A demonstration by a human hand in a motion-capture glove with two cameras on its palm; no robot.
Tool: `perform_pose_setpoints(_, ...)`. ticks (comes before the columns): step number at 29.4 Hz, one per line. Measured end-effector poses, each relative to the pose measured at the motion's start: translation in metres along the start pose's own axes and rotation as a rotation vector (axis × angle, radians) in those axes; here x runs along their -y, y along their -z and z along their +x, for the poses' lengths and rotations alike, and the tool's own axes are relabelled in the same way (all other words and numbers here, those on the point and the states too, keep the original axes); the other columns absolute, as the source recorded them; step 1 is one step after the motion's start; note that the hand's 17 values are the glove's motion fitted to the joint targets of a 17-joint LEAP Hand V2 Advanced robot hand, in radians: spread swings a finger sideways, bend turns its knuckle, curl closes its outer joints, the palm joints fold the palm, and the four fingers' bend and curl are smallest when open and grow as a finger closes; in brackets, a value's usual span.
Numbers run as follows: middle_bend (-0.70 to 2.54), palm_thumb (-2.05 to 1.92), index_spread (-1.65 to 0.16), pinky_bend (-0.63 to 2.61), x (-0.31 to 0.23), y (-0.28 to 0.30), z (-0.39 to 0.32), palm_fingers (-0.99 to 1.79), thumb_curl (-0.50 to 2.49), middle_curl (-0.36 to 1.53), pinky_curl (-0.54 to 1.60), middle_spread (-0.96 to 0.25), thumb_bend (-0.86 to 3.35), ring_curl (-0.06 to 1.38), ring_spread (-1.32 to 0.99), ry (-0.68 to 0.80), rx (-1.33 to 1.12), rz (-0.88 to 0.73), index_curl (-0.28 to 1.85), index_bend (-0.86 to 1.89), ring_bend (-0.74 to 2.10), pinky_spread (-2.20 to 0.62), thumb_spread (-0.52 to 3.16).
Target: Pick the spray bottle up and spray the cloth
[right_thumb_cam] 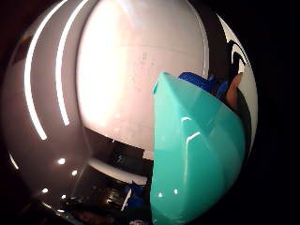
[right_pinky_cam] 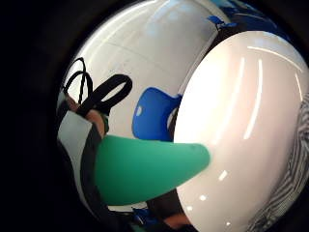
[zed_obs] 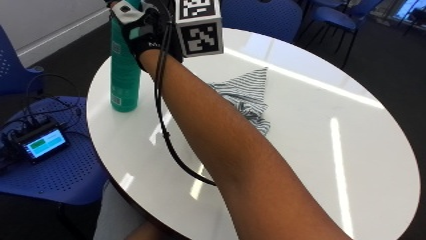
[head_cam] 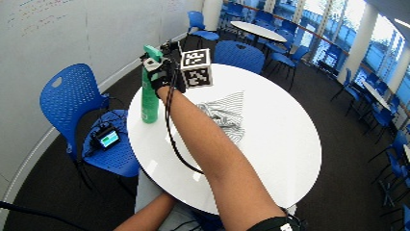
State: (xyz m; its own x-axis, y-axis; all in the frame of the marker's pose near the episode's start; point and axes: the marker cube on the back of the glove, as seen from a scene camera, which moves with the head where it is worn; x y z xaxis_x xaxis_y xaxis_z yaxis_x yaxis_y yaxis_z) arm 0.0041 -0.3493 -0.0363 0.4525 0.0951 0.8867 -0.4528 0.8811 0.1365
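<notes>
Tall teal-green plastic spray bottle (zed_obs: 124,70) stands upright on round glossy white table (zed_obs: 346,150), near edge. Black-gloved right hand (zed_obs: 148,31) at bottle's top, fingers curled round neck; bottle base on tabletop. Teal nozzle fills palm views (right_thumb_cam: 194,154) (right_pinky_cam: 145,169). Grey-and-white striped crumpled cloth (zed_obs: 249,97) lies mid-table, apart from bottle. Blue perforated chair (head_cam: 67,103) beside table, small screen device (zed_obs: 43,142) on its seat.

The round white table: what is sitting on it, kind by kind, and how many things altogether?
Green spray bottle: 1, standing upright, with the gloved right hand at its top.
Striped cloth: 1, lying crumpled near the middle of the table.
Total: 2
</notes>
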Motion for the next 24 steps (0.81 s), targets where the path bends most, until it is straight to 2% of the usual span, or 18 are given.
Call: perform_pose_setpoints(24, 0.43, 0.93, -0.32, 0.43, 0.008, -0.001, -0.067, 1.30, 0.74, 0.51, 0.39, -0.21, -0.04, 0.44, -0.21, 0.060, -0.145, -0.039, 0.60, 0.33, 0.53, -0.24, 0.49)
